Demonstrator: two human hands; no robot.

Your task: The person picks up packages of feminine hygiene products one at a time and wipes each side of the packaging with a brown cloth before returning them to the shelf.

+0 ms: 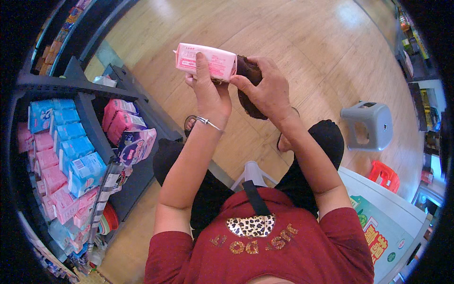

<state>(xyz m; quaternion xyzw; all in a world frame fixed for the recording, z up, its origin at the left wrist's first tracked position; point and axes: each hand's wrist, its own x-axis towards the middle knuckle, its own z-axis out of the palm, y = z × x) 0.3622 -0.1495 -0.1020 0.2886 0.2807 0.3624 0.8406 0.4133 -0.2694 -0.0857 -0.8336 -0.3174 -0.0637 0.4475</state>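
My left hand (pixel 211 93) holds a pink and white soft pack (pixel 209 60) that bears pink printed writing, its thumb lying across the printed face. My right hand (pixel 268 87) grips a dark brown cloth or fuzzy thing (pixel 251 88), whose exact kind I cannot tell. The brown thing hangs below that hand and also reaches against the pack's right end. The right thumb touches the lower right corner of the pack. Both hands are raised over the wooden floor, in front of my knees.
A dark shelf rack (pixel 76 83) at left holds blue packs (pixel 87 170), pink packs (pixel 53 177) and larger pink packages (pixel 122 117). At right stand a grey plastic stool (pixel 372 126), a red plastic stool (pixel 385 175) and a white chest with a printed top (pixel 386 220).
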